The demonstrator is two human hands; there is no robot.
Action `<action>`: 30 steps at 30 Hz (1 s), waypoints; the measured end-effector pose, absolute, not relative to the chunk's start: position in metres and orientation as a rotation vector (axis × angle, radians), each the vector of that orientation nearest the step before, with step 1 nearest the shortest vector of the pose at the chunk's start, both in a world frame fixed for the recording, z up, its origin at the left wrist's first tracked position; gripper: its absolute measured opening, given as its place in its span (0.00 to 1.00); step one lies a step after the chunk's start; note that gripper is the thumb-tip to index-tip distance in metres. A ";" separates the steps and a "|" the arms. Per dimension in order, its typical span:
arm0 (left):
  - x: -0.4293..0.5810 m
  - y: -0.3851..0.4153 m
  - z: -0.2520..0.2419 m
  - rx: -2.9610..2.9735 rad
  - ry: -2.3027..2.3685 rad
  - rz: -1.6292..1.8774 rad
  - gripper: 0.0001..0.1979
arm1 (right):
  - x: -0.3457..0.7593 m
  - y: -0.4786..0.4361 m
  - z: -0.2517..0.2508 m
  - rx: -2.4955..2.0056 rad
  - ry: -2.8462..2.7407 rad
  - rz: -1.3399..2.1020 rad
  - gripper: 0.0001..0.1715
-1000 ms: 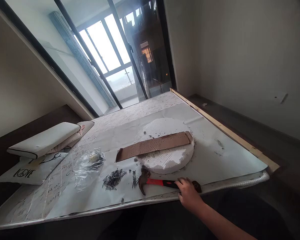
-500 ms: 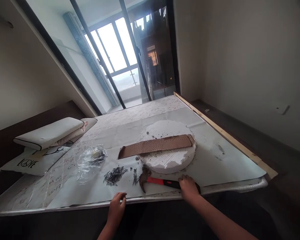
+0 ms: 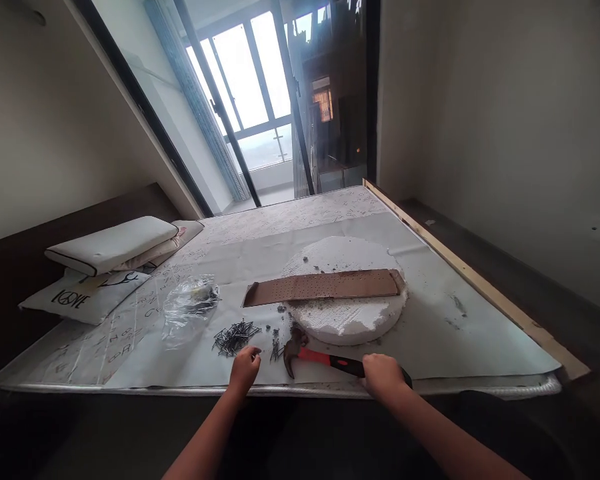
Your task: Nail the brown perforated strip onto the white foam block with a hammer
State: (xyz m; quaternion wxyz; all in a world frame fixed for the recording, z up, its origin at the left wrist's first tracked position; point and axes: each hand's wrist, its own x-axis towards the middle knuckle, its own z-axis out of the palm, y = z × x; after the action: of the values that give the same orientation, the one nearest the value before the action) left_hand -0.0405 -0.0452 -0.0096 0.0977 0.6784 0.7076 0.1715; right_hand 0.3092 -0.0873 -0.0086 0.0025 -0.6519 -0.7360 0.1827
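Note:
My right hand [image 3: 384, 377] is wrapped round the black grip of a claw hammer [image 3: 315, 357]. The hammer lies on the pale sheet with its metal head to the left and its handle red and black. My left hand [image 3: 245, 368] is curled just in front of a heap of nails [image 3: 235, 335]; whatever its fingers hold, if anything, is too small to make out. A few loose nails [image 3: 276, 349] lie between the heap and the hammer head. Beyond the hammer, a strip of brown cardboard [image 3: 325, 287] dotted with holes rests across a round white foam block [image 3: 355, 323].
A crumpled clear plastic bag [image 3: 187, 313] with something in it lies left of the nails. Pillows [image 3: 113, 243] are piled at the far left. The pale sheet [image 3: 455, 347] covers part of a mattress, with a wooden rail [image 3: 480, 280] along its right side. Grey crumbs lie around the foam.
My left hand has moved forward over the sheet, closer to the nails. My right hand stays on the hammer handle. The view has shifted a little.

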 end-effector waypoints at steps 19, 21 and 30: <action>-0.022 -0.038 -0.019 1.889 2.124 0.474 0.12 | 0.304 -0.128 0.038 -1.130 -1.096 1.942 0.21; -0.014 -0.037 -0.019 1.981 2.110 0.366 0.11 | 0.310 -0.124 0.033 -1.060 -1.019 1.917 0.25; 0.028 -0.023 -0.018 1.968 2.233 -0.192 0.11 | 0.337 -0.121 0.004 -1.046 -0.975 1.853 0.24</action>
State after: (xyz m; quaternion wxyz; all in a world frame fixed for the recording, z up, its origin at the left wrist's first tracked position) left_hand 0.0282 -0.0234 -0.0179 0.0794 0.6576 0.7464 -0.0641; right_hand 0.3368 -0.1212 0.0036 0.3900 -0.4115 -0.3837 0.7289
